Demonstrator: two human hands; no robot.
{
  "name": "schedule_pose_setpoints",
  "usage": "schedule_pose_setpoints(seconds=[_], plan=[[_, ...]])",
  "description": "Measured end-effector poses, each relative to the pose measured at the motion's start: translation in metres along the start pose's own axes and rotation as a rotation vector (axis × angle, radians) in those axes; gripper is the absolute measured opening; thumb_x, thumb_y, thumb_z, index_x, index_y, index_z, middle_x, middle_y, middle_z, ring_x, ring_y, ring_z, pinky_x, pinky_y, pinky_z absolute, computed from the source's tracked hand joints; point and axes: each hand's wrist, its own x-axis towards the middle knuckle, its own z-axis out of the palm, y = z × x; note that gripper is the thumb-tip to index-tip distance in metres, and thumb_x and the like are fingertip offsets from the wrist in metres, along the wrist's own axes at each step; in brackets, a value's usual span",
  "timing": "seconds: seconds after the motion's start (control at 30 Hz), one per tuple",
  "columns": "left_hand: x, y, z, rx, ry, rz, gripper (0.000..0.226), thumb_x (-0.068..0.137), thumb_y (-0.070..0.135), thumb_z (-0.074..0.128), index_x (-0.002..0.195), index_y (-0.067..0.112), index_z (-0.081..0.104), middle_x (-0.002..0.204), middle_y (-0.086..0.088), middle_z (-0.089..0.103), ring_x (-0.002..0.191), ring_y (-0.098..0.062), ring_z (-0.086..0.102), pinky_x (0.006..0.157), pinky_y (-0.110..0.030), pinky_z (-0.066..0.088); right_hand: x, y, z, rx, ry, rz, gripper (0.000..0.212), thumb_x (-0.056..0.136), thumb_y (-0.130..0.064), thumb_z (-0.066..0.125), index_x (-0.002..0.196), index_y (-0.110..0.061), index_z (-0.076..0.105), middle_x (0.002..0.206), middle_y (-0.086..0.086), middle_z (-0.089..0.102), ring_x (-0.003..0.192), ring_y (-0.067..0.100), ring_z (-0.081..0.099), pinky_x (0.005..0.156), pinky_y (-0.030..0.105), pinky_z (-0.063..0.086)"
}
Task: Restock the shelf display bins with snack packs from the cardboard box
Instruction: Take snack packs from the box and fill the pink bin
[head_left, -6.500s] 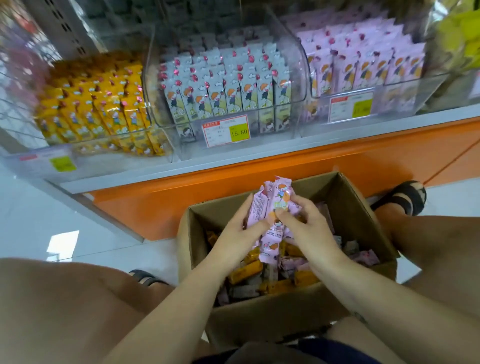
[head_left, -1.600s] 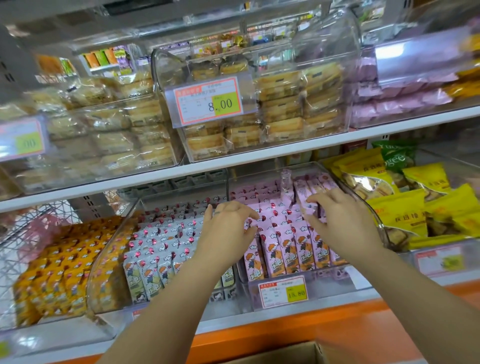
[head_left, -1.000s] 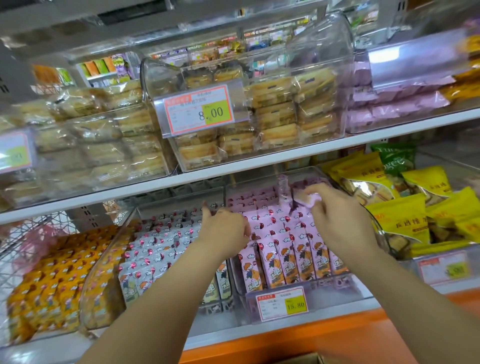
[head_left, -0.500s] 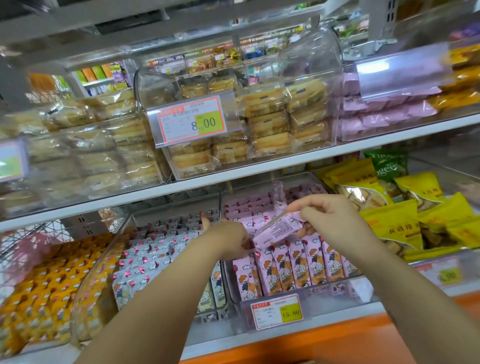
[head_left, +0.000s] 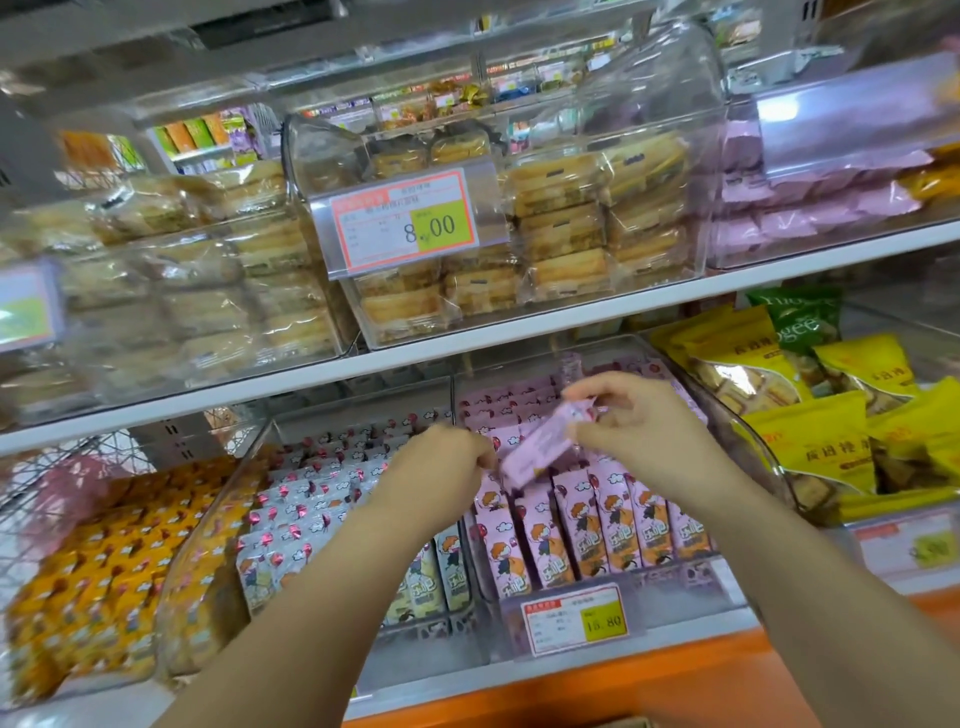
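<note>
My right hand (head_left: 641, 426) pinches the top end of a pink snack pack (head_left: 540, 449), held tilted above the clear bin (head_left: 670, 582) of pink packs (head_left: 597, 525) on the lower shelf. My left hand (head_left: 441, 467) is curled at the pack's lower end; whether it grips the pack is not visible from behind. Rows of pink packs stand upright in the bin. Just the top edge of the cardboard box (head_left: 613, 722) shows at the bottom of the frame.
Left of the pink bin stands a bin of white packs (head_left: 306, 514), then yellow packs (head_left: 98, 571). Yellow bags (head_left: 810, 436) fill the bin at the right. The shelf above (head_left: 519, 338) carries bins of wrapped cakes (head_left: 561, 234). An orange base (head_left: 649, 686) runs below.
I moved from the box up to the shelf. My right hand lifted one pink pack out of the rows and holds it above the bin; my left hand shifted toward its lower end.
</note>
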Motion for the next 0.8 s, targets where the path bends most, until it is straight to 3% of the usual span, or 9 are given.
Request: schedule_pose_setpoints(seconds=[0.07,0.17,0.23,0.33,0.53,0.67,0.8], plan=[[0.002,-0.001,0.001,0.050,0.008,0.002,0.034,0.093,0.005,0.045,0.108,0.024,0.069,0.111,-0.001,0.068,0.105,-0.019,0.058,0.090,-0.038,0.049,0.003,-0.003,0.000,0.115,0.143,-0.018,0.020,0.086,-0.011,0.067,0.098,-0.027,0.062,0.093,-0.002,0.066,0.069,0.010,0.068,0.062,0.020,0.056],[0.005,0.001,0.000,0.147,-0.016,-0.023,0.034,0.093,0.009,0.045,0.109,0.030,0.067,0.113,0.003,0.067,0.112,-0.020,0.054,0.100,-0.040,0.042,0.005,-0.005,-0.001,0.201,0.247,-0.059,0.018,0.085,-0.016,0.069,0.086,-0.031,0.059,0.077,-0.006,0.063,0.056,-0.003,0.062,0.052,0.009,0.046],[0.009,0.004,0.000,0.210,-0.041,-0.040,0.034,0.093,0.010,0.047,0.109,0.033,0.066,0.114,0.003,0.067,0.113,-0.021,0.053,0.105,-0.043,0.036,0.005,-0.003,-0.003,0.133,0.259,-0.061,0.013,0.083,-0.024,0.071,0.083,-0.033,0.062,0.070,-0.006,0.063,0.053,-0.003,0.058,0.052,0.013,0.046],[0.013,0.007,0.000,0.249,-0.083,-0.076,0.034,0.092,0.013,0.048,0.109,0.036,0.066,0.118,0.000,0.065,0.117,-0.023,0.049,0.107,-0.044,0.027,0.003,-0.001,-0.001,0.066,0.181,-0.021,0.013,0.080,-0.033,0.073,0.085,-0.022,0.068,0.071,0.002,0.066,0.053,0.001,0.056,0.060,0.025,0.050],[0.008,0.011,-0.007,0.280,-0.098,-0.074,0.026,0.094,0.018,0.047,0.105,0.034,0.065,0.112,-0.004,0.063,0.115,-0.024,0.049,0.105,-0.044,0.028,-0.003,0.001,0.029,0.034,-0.133,0.029,0.020,0.079,-0.030,0.076,0.089,-0.015,0.066,0.078,0.002,0.070,0.056,0.009,0.065,0.060,0.023,0.056],[0.005,0.013,-0.009,0.283,-0.096,-0.077,0.019,0.092,0.013,0.048,0.095,0.024,0.063,0.105,-0.005,0.064,0.113,-0.026,0.050,0.107,-0.046,0.028,0.003,-0.001,0.032,-0.028,0.064,-0.053,0.017,0.079,-0.031,0.075,0.086,-0.019,0.066,0.081,-0.007,0.067,0.060,0.008,0.065,0.060,0.018,0.050],[0.004,0.012,-0.007,0.215,-0.071,-0.089,0.018,0.092,0.013,0.050,0.097,0.021,0.065,0.103,-0.006,0.066,0.109,-0.026,0.053,0.101,-0.044,0.038,0.015,-0.006,0.027,-0.015,0.248,-0.090,0.020,0.080,-0.035,0.074,0.074,-0.024,0.058,0.063,-0.007,0.062,0.067,0.012,0.066,0.058,0.024,0.044]])
